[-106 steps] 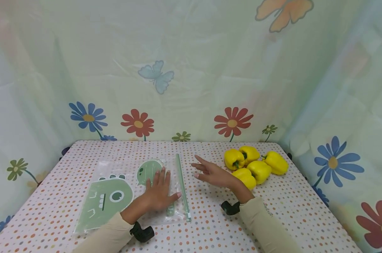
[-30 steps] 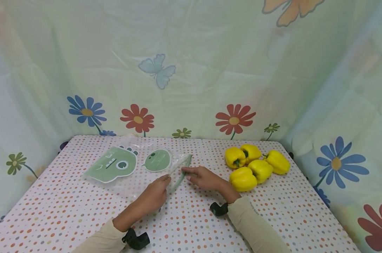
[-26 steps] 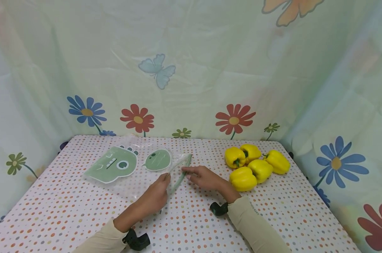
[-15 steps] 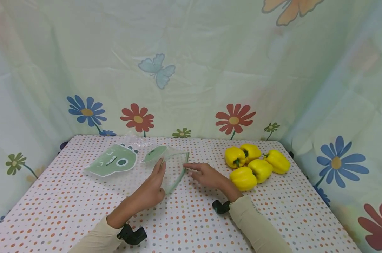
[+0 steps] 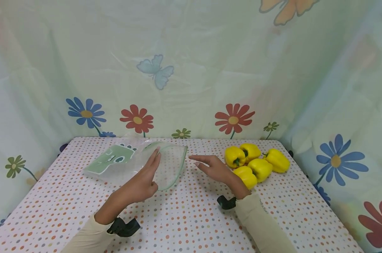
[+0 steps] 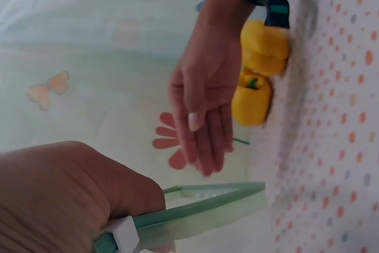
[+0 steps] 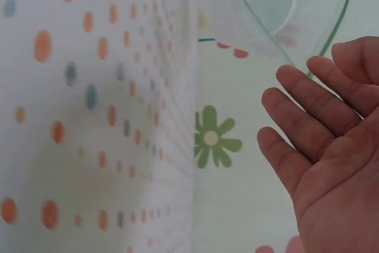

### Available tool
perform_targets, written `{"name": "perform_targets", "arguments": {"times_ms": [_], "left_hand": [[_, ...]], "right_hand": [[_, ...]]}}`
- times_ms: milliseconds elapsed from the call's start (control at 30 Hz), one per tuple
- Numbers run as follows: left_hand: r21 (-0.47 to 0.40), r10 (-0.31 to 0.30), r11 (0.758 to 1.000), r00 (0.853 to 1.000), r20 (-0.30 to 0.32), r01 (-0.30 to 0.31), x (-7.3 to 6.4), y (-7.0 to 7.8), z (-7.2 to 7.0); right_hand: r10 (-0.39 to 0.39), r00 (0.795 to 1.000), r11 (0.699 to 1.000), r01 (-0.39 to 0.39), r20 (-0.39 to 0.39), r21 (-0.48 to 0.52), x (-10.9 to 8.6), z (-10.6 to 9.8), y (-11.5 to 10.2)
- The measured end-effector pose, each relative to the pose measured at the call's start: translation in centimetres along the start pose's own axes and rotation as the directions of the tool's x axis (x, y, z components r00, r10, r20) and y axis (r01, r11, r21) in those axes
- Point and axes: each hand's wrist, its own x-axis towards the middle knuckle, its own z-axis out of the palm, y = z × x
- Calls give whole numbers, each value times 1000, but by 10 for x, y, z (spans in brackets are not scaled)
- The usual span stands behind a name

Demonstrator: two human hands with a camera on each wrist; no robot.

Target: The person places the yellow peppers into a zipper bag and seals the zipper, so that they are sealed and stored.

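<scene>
A clear zip bag with green dinosaur prints and a green zip edge is raised off the tabletop, its mouth gaping to the right. My left hand holds the near side of that mouth. In the left wrist view the thumb lies over the green edge beside a white slider; the other fingers are mostly hidden there. Just right of the mouth, my right hand hovers with straight fingers and nothing in its grasp. In the right wrist view its palm shows.
Several yellow bell peppers sit clustered at the right of the table, behind my right hand and forearm. The dotted tablecloth covers the table. A flowered curtain encloses the back and sides.
From lying flat, the bag has been lifted by its zip edge and its mouth has parted. My left hand has moved leftward with its side; my right hand has let go and drawn back.
</scene>
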Motion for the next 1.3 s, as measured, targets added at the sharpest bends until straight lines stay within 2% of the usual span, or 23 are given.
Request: {"name": "perform_targets", "arguments": {"times_ms": [200, 433, 567, 767, 1033, 1300], "left_hand": [[23, 51, 998, 998, -24, -51, -3, 4, -17], [45, 89, 995, 996, -16, -88, -4, 8, -30], [38, 102, 994, 995, -16, -102, -4, 12, -39], [59, 152, 987, 988, -32, -150, -4, 18, -47], [92, 159, 983, 987, -14, -157, -4, 26, -62], [93, 246, 966, 969, -33, -242, -1, 29, -66]], "right_hand": [[-39, 998, 997, 42, -56, 62, -5, -17, -6], [57, 998, 994, -57, 2, -97, -16, -26, -8], [76, 997, 993, -74, 18, -90, -26, -32, -5], [89, 995, 993, -93, -51, -76, -45, -52, 0], [112, 983, 976, -136, -144, -170, -73, -82, 4], [123, 967, 970, -165, -225, -179, -102, -85, 16]]}}
